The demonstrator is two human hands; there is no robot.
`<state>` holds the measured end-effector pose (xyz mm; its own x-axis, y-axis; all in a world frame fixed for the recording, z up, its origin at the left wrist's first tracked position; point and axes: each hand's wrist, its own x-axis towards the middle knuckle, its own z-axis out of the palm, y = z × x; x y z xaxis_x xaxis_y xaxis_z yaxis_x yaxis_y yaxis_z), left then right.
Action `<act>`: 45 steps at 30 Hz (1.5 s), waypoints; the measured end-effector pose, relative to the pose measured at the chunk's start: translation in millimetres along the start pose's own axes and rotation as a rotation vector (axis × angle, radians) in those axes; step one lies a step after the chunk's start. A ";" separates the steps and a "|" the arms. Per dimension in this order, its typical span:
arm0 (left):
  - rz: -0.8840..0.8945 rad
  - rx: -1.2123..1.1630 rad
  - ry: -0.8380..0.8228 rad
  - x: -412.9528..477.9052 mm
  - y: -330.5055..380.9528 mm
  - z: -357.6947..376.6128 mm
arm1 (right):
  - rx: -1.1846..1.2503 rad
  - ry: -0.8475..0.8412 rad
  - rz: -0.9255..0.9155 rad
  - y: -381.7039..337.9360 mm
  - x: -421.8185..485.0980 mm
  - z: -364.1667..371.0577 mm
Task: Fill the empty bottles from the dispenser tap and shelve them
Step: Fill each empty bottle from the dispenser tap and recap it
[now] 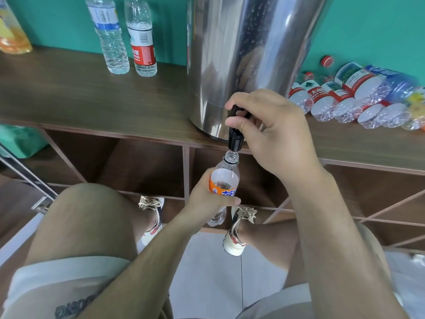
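A tall steel dispenser (232, 56) stands on the wooden shelf top (92, 97). Its black tap (236, 139) juts over the front edge. My right hand (273, 132) pinches the tap's black lever between thumb and forefinger. Directly under the spout, my left hand (207, 199) grips an uncapped clear bottle with an orange label (224, 178), held upright with its open mouth just below the tap. The bottle's lower half is partly hidden by my fingers.
Two upright clear bottles (128, 35) stand at the back left, next to a yellow-orange bottle (11, 33). A pile of empty bottles (358, 97) lies to the right of the dispenser. Open shelf compartments (142, 166) sit below. My knees and shoes are underneath.
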<state>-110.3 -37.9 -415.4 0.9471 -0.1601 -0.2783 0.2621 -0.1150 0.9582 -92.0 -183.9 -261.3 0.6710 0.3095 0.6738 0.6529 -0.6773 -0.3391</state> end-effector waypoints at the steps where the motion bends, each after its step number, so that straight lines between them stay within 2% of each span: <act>1: 0.002 -0.008 0.000 0.1 -0.2 -0.2 | 0.005 0.034 -0.022 0.7 -2.3 1.8; 7: 0.002 0.004 0.003 1.0 1.6 0.9 | -0.012 0.223 -0.181 3.7 -19.7 11.5; 11: 0.010 -0.001 0.007 0.5 2.8 0.2 | 0.034 0.260 -0.221 9.5 -33.5 15.1; 20: 0.014 0.003 0.004 1.1 3.4 -0.5 | 0.051 0.258 -0.184 11.1 -51.8 15.2; 31: 0.010 0.020 0.024 2.9 2.8 1.0 | 0.164 0.233 -0.013 11.5 -54.4 14.1; 45: 0.026 0.026 0.028 6.0 -4.2 0.1 | 0.338 0.191 0.028 19.1 -54.8 11.1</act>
<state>-105.8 -38.4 -421.1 0.9585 -0.1356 -0.2506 0.2325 -0.1364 0.9630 -112.4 -206.4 -312.0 0.6336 0.1431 0.7603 0.7357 -0.4155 -0.5349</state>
